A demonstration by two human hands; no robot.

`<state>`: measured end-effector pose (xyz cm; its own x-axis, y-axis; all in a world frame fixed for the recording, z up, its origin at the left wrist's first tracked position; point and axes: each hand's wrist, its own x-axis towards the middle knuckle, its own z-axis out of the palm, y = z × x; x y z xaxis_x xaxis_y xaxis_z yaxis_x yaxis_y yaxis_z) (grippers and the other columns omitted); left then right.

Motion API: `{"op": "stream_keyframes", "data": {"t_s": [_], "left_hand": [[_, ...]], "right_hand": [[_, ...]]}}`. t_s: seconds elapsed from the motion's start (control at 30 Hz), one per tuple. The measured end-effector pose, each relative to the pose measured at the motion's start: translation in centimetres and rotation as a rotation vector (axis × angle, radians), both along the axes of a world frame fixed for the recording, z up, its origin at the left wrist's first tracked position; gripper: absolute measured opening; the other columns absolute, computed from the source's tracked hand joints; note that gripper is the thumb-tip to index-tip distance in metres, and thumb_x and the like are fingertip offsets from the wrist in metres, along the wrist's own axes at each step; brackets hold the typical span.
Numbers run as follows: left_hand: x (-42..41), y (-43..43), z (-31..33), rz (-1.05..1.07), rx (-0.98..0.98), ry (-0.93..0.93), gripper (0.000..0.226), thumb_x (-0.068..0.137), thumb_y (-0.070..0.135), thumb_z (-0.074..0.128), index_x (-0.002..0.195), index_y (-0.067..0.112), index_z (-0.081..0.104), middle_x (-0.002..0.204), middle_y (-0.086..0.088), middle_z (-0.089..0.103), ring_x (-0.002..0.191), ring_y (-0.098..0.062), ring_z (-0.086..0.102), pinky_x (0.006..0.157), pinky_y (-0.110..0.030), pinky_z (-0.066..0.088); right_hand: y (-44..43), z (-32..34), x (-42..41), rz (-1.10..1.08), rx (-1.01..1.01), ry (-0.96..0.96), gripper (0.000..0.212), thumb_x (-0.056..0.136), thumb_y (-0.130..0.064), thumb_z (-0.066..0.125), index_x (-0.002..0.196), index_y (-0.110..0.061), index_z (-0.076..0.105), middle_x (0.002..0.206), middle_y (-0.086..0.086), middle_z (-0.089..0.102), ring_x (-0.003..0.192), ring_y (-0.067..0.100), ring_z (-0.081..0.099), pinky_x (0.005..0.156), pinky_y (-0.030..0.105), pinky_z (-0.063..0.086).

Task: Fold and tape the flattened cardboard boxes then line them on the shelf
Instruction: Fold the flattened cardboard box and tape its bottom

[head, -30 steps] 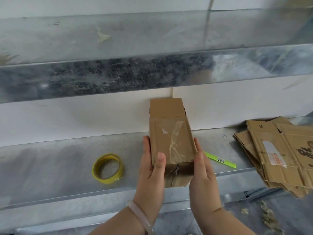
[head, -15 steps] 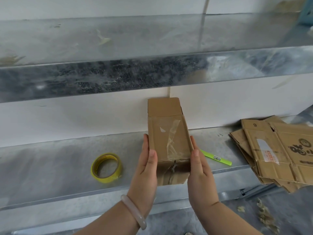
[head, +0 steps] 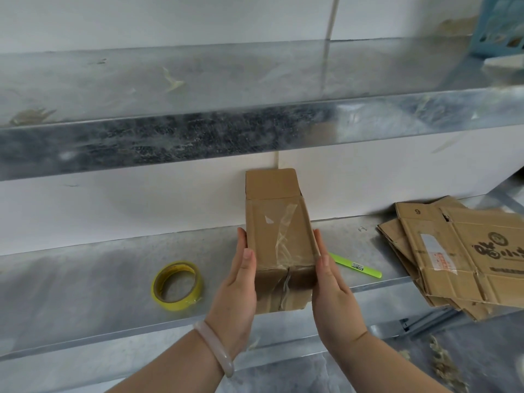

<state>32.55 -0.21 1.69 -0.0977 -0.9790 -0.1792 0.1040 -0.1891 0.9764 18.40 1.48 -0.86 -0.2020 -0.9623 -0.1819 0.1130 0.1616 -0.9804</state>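
Note:
A folded brown cardboard box (head: 276,236) lies lengthwise on the lower metal shelf (head: 85,273). Old clear tape runs over its top, its far flap stands up against the white wall, and its taped near end overhangs the shelf's front edge. My left hand (head: 235,293) presses flat on the box's left side, with its thumb on the top edge. On the right side, my right hand (head: 334,296) presses with straight fingers. A stack of flattened cardboard boxes (head: 467,256) lies at the right end of the shelf.
A yellow tape roll (head: 177,285) lies on the shelf left of the box. Just right of the box is a green cutter (head: 354,265). An upper metal shelf (head: 198,137) juts out overhead, with a blue basket (head: 499,24) at its right end.
The box has slid a little further back on the shelf toward the wall. Both hands stay on its sides, and my left fingers have come off its top.

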Motion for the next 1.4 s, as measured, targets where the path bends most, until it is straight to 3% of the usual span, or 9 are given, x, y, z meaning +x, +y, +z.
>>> {"op": "stream_keyframes", "data": {"t_s": [0.1,0.27,0.4,0.5,0.57,0.8,0.87,1.1,1.4], "left_hand": [[0.1,-0.1,0.1,0.011,0.040,0.029,0.064,0.081,0.062,0.040,0.142,0.052,0.028,0.133,0.025,0.052,0.127,0.002,0.044,0.113,-0.028,0.028],[0.1,-0.3,0.5,0.039,0.041,-0.060,0.052,0.093,0.052,0.046,0.142,0.048,0.031,0.126,0.020,0.059,0.112,-0.001,0.055,0.093,-0.025,0.041],[1.8,0.1,1.5,0.102,0.107,0.324,0.037,0.104,0.034,0.034,0.132,0.023,0.055,0.124,-0.001,0.065,0.113,-0.015,0.062,0.096,-0.034,0.045],[3.1,1.1,2.1,0.128,0.220,0.577,0.042,0.104,0.031,0.031,0.124,0.009,0.060,0.120,-0.011,0.067,0.112,-0.023,0.063,0.095,-0.037,0.045],[3.3,1.2,1.2,0.138,0.282,0.609,0.039,0.103,0.028,0.034,0.119,0.008,0.063,0.115,-0.012,0.069,0.108,-0.025,0.065,0.089,-0.039,0.053],[2.8,0.4,-3.4,0.198,0.382,-0.038,0.022,0.098,0.009,0.040,0.090,0.014,0.060,0.064,-0.003,0.055,0.058,-0.015,0.044,0.058,-0.029,0.042],[2.9,0.5,-4.0,0.150,0.420,-0.022,0.024,0.098,0.004,0.039,0.086,0.010,0.059,0.054,-0.001,0.056,0.050,-0.013,0.045,0.052,-0.026,0.041],[7.3,1.5,-6.5,0.166,0.289,-0.211,0.026,0.095,-0.001,0.044,0.102,0.017,0.062,0.075,-0.003,0.056,0.060,-0.013,0.047,0.057,-0.027,0.042],[14.7,1.1,-9.0,0.173,-0.305,-1.133,0.037,0.076,0.031,0.059,0.111,0.023,0.068,0.106,0.003,0.064,0.099,-0.021,0.056,0.090,-0.034,0.045]], "right_hand": [[-0.1,0.3,-0.6,0.019,0.056,0.046,0.036,0.089,-0.072,0.031,0.125,-0.074,0.038,0.140,-0.027,0.048,0.132,0.000,0.042,0.116,0.034,0.028],[-0.1,0.8,-0.9,0.016,0.116,-0.063,0.028,0.083,-0.076,0.031,0.105,-0.073,0.047,0.111,-0.039,0.055,0.108,-0.012,0.050,0.105,0.025,0.030],[2.0,-1.8,-2.7,-0.134,0.128,0.004,0.049,0.100,-0.050,0.035,0.148,-0.039,0.034,0.150,-0.014,0.040,0.136,0.009,0.038,0.107,0.025,0.031],[4.8,-2.3,-2.8,-0.126,0.055,0.003,0.046,0.084,-0.066,0.054,0.127,-0.051,0.050,0.140,-0.017,0.052,0.131,0.008,0.046,0.113,0.034,0.033],[5.4,-1.6,-2.2,-0.122,-0.020,0.027,0.042,0.076,-0.067,0.065,0.112,-0.047,0.057,0.114,-0.025,0.064,0.115,-0.001,0.055,0.095,0.021,0.043],[3.8,0.8,-2.7,-0.227,-0.327,0.559,0.073,0.078,-0.031,0.074,0.143,-0.036,0.042,0.133,-0.021,0.048,0.119,-0.002,0.048,0.088,0.008,0.042],[3.3,1.0,-3.0,-0.180,-0.410,0.723,0.071,0.081,-0.045,0.072,0.144,-0.042,0.038,0.140,-0.026,0.039,0.129,0.008,0.041,0.100,0.028,0.044],[0.3,2.9,-1.4,-0.008,-0.712,1.254,0.061,0.080,-0.055,0.063,0.133,-0.026,0.059,0.133,-0.003,0.059,0.121,0.025,0.052,0.097,0.046,0.045],[-2.3,2.0,2.1,0.141,-0.790,1.439,0.055,0.078,-0.048,0.072,0.129,-0.032,0.062,0.131,-0.002,0.061,0.122,0.029,0.055,0.090,0.045,0.042]]}}
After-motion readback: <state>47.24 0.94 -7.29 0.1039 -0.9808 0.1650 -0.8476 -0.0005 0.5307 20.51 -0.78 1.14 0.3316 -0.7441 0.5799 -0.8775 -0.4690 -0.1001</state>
